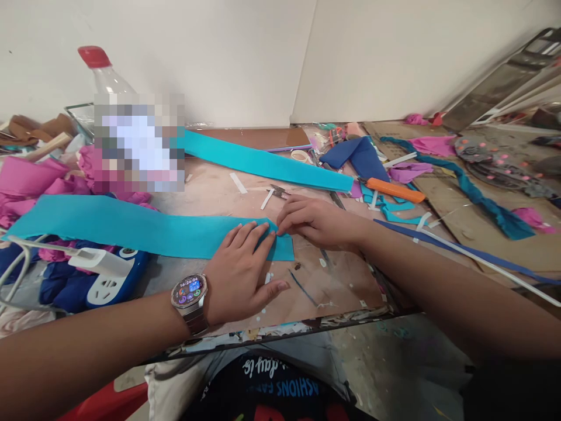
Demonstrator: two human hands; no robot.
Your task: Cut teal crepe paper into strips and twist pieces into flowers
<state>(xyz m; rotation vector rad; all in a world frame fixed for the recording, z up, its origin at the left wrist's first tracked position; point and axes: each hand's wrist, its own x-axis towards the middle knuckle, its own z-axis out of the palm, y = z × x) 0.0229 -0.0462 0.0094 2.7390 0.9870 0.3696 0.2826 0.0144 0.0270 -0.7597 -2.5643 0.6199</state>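
A turquoise fabric strip point(109, 225) lies lengthwise on the worktable, its left part resting over bunched cloth and its right end flat on the board. My left hand point(239, 272) presses on it near that end, palm down with fingers stretched out. Beside those fingertips, my right hand point(313, 219) is closed in a pinch at a small raised fold in the strip's upper edge. The pinched fingertips are partly hidden. Behind both hands, a second turquoise strip point(263, 166) runs across the table.
An orange-handled cutter point(394, 190) lies right of the second strip, near blue fabric point(355, 158) and scraps. A power strip point(109, 286) with a plugged-in charger and pink cloth point(35, 181) sit at left. A red-capped bottle point(105, 73) stands behind. Cardboard point(464, 222) covers the right side.
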